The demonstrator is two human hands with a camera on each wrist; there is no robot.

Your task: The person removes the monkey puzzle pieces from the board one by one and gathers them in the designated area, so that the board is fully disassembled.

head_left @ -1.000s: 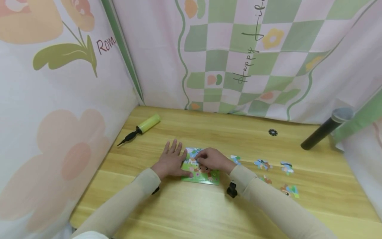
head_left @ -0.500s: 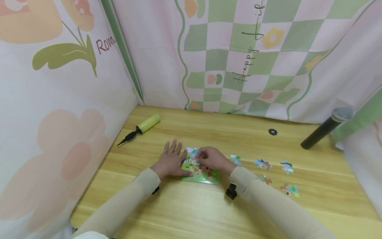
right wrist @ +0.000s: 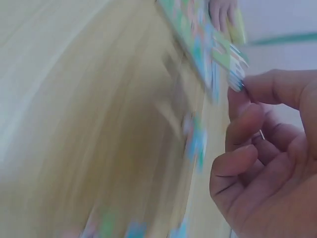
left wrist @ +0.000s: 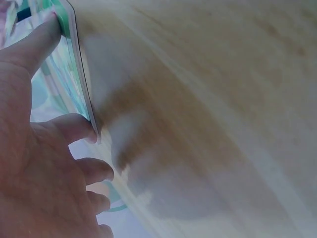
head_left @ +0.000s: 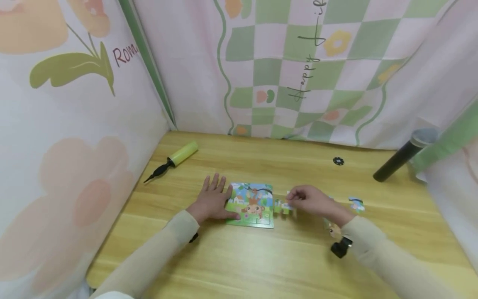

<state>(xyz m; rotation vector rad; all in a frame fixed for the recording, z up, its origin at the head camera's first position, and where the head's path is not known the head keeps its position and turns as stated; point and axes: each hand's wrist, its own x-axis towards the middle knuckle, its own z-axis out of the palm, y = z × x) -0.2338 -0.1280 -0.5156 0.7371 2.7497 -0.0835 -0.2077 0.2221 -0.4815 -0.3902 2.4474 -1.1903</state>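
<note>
A jigsaw puzzle [head_left: 242, 206] with a monkey picture lies flat on the wooden table. My left hand [head_left: 213, 203] rests along its left side with fingers spread, the thumb on its lower left part; in the left wrist view the thumb and index finger touch the puzzle's edge [left wrist: 81, 74]. Just right of the puzzle, my right hand [head_left: 308, 201] pinches a puzzle piece [head_left: 281, 206] between thumb and index finger. That green and white piece [right wrist: 228, 58] is held up off the table in the right wrist view; its other fingers are curled.
Loose puzzle pieces lie to the right, one [head_left: 356, 204] beyond the right hand and another [head_left: 333, 231] partly behind the right wrist. A yellow-green hand pump [head_left: 171, 161] is at the back left. A black chip [head_left: 338, 161] and black tube [head_left: 397, 162] stand farther back right.
My right hand has moved right from over the puzzle to beside it, carrying a piece in its pinch. The left hand stays in place; the head view has shifted slightly.
</note>
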